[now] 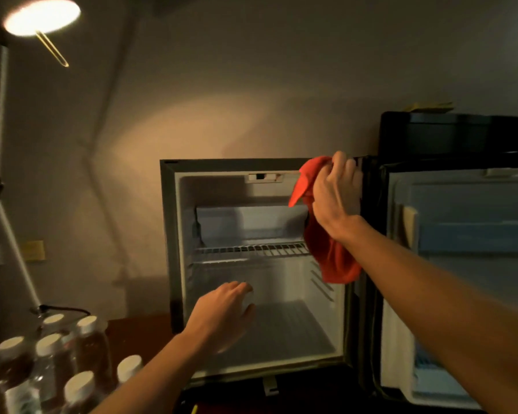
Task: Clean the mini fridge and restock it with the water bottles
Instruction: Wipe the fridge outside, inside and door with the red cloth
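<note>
Your right hand (337, 194) is up at the top right corner of the open mini fridge (174, 234), fingers curled tight round a red cloth (331, 258). The cloth bunches out above your knuckles against the upper door frame, and the rest hangs down below your wrist, in front of the right end of the wire shelf (251, 250).

Your left hand (225, 312) reaches into the lower compartment, below and to the left of your right hand, fingers loosely spread and relaxed with nothing in them. Whether the fingertips touch the back wall cannot be told.

The fridge door (461, 264) stands swung open just right of your right forearm.

The water bottles (54, 363) with white caps stand grouped on the table (132, 333), well to the left of and below your left hand, outside the fridge.

A lit lamp (41, 16) shines far up to the left.
</note>
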Motion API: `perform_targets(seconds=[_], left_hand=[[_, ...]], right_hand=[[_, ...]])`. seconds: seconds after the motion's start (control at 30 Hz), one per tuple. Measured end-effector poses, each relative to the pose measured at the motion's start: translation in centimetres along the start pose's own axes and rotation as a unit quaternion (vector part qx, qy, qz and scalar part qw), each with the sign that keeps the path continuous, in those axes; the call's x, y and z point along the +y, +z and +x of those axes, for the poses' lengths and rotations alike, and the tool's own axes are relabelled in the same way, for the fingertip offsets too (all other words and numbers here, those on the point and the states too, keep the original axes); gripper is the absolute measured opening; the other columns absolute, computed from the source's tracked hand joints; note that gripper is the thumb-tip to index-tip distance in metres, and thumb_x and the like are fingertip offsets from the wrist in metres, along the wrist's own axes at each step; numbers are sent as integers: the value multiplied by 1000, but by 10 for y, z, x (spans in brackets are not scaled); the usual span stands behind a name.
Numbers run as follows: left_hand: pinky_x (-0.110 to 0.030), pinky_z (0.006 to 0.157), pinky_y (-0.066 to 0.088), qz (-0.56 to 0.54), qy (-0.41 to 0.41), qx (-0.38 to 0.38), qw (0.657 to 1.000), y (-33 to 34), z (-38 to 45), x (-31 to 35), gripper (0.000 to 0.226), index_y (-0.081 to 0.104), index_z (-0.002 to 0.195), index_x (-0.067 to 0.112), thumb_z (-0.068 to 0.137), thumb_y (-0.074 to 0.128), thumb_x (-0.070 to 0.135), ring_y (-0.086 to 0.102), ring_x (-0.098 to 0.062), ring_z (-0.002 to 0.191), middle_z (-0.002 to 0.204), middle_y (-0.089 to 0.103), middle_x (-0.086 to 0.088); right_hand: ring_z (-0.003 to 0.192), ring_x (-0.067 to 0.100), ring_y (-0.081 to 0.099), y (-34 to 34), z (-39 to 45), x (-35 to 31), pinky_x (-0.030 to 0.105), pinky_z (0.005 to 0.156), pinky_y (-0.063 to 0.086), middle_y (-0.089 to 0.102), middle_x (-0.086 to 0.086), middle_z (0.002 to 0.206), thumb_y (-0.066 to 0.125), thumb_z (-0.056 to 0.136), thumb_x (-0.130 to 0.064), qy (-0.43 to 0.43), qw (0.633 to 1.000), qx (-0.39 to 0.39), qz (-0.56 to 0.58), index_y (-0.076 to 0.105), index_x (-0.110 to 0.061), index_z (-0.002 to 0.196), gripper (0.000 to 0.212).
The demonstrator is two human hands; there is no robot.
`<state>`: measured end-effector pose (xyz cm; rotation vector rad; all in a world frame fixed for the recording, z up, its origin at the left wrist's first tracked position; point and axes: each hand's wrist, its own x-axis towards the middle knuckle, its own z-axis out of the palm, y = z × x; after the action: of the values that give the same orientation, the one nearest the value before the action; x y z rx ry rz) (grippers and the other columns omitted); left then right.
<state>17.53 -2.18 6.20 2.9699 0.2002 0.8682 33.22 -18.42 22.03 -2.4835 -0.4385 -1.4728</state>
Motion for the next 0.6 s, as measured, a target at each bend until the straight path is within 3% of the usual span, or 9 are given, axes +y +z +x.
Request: perform_targets(seconds=[0.1, 0.2, 0.3, 0.43, 0.6], left_hand=[[-36, 85, 54, -1, 7, -4, 1000, 6, 2, -1, 35, 55, 124, 26, 95, 47, 43, 59, -15, 108, 121, 61, 5], [-35, 87, 52, -3, 1, 2, 1000, 8, 5, -5, 39, 53, 130, 28, 94, 47, 44, 59, -15, 111, 124, 60, 6], [-34, 89, 51, -15, 0, 0, 1000, 11, 7, -7, 42, 51, 133, 29, 95, 47, 44, 58, -15, 113, 126, 59, 6], [-31, 89, 50, -18, 1, -9, 1000, 19, 6, -8, 44, 50, 135, 28, 94, 47, 43, 58, -16, 115, 129, 59, 7], [-33, 89, 49, -27, 8, -17, 999, 28, 6, -10, 45, 48, 136, 28, 93, 47, 43, 58, -19, 117, 132, 58, 6]], right_hand=[[85, 30, 56, 1, 0, 6, 35, 71, 48, 59, 17, 102, 66, 75, -11, -34, 998, 41, -30, 60, -1, 117, 44], [89, 39, 58, 14, 0, 15, 42, 81, 50, 58, 27, 110, 48, 83, 0, -63, 997, 48, -4, 41, 0, 140, 57], [98, 44, 57, 26, 4, 19, 47, 89, 48, 54, 29, 120, 48, 83, 4, -70, 995, 63, 33, 46, 3, 133, 50], [111, 51, 55, 32, 6, 14, 52, 98, 45, 52, 33, 127, 37, 86, 6, -17, 997, 54, 59, 52, 13, 124, 41], [137, 43, 32, 47, 4, 7, 44, 116, 22, 32, 30, 148, 34, 91, 8, 39, 993, 43, 103, 31, 14, 141, 51]])
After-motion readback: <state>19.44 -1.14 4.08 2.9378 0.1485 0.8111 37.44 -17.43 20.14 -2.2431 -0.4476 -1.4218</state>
